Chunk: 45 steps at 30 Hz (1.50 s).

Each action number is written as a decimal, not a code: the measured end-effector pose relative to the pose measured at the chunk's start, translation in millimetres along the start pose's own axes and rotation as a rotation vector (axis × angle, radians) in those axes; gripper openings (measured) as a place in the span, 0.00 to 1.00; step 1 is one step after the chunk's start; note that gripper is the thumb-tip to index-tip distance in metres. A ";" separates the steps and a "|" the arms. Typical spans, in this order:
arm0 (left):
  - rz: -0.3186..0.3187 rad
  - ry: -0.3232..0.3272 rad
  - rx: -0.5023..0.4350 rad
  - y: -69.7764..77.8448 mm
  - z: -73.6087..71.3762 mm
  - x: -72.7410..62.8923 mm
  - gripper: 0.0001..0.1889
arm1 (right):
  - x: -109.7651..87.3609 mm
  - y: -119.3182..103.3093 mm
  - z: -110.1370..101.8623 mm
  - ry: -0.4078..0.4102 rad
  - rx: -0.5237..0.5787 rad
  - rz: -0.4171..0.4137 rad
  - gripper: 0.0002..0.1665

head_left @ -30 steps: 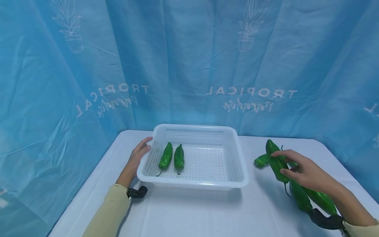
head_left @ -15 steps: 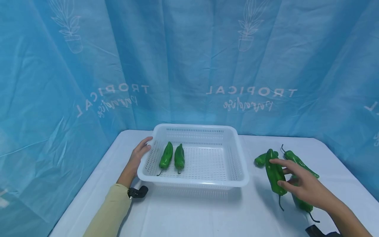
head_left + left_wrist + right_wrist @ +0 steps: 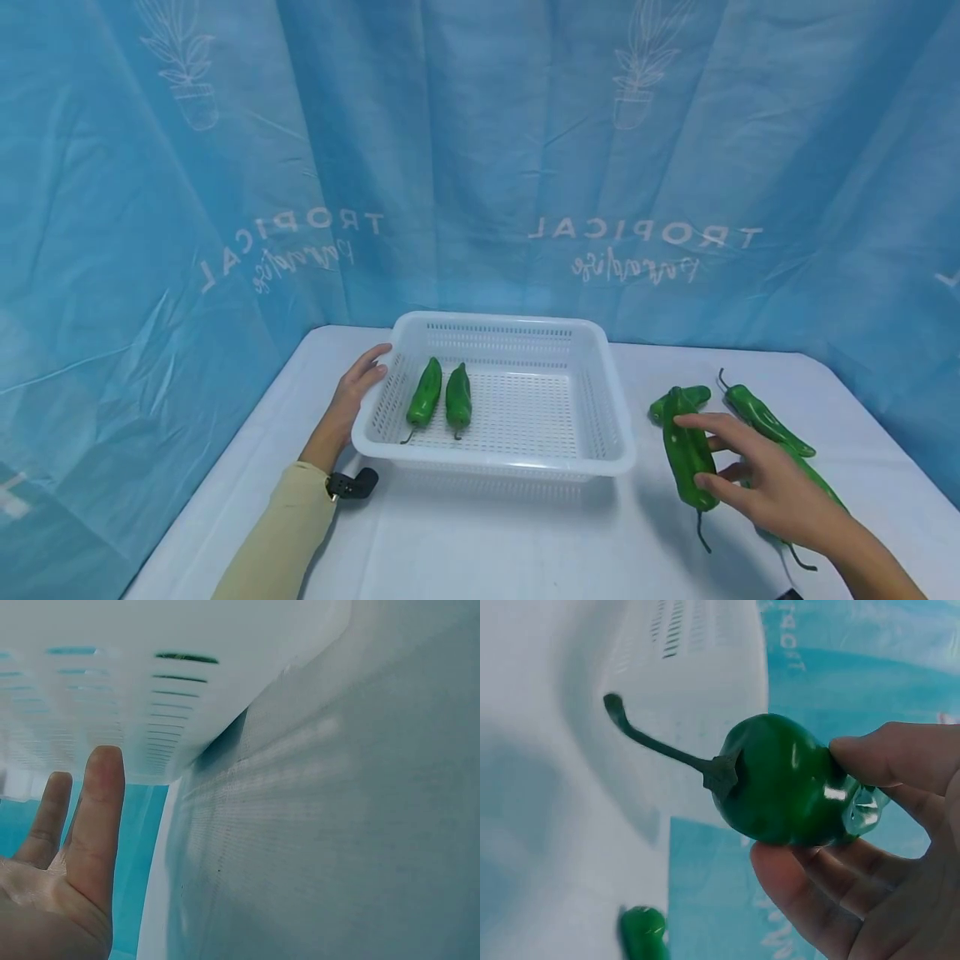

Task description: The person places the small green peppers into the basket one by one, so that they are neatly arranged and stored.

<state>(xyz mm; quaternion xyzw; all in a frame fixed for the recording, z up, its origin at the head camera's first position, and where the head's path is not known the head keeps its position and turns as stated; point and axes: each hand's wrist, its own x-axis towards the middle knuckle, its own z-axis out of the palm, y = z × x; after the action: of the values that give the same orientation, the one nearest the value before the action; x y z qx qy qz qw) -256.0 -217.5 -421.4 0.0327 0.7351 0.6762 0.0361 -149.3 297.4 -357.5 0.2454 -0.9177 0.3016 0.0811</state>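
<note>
At nine o'clock on the white basket (image 3: 491,460), counting its far side as twelve, the person's left hand (image 3: 355,392) touches the rim, fingers nearly straight rather than wrapped round it. Two peppers (image 3: 425,393) lie side by side inside, toward nine. Out between three and four o'clock from the basket, the right hand (image 3: 761,479) pinches a green pepper (image 3: 686,458), thumb on one side and fingers on the other, above the white table (image 3: 540,542); its stem points between five and six. Near that hand lie more peppers (image 3: 765,421), some partly hidden by it. At twelve hangs a blue curtain (image 3: 487,167).
</note>
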 end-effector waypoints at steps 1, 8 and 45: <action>0.000 -0.008 -0.008 0.5 0.2 -0.1 0.28 | 1.3 -2.7 -1.6 -0.003 0.008 -0.020 0.41; -0.017 -0.007 -0.024 1.8 -2.3 -2.0 0.28 | 30.5 -34.9 -16.2 -0.046 -0.054 -0.208 0.44; -0.011 0.022 0.035 -0.1 -1.9 3.1 0.28 | 191.6 -93.0 49.2 -0.582 0.082 -0.150 0.33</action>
<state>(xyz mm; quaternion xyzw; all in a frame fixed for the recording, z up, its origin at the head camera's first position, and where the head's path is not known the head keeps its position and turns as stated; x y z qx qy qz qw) -259.3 -219.0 -421.4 0.0217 0.7475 0.6632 0.0310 -268.9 126.4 -292.5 0.3916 -0.8688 0.2486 -0.1734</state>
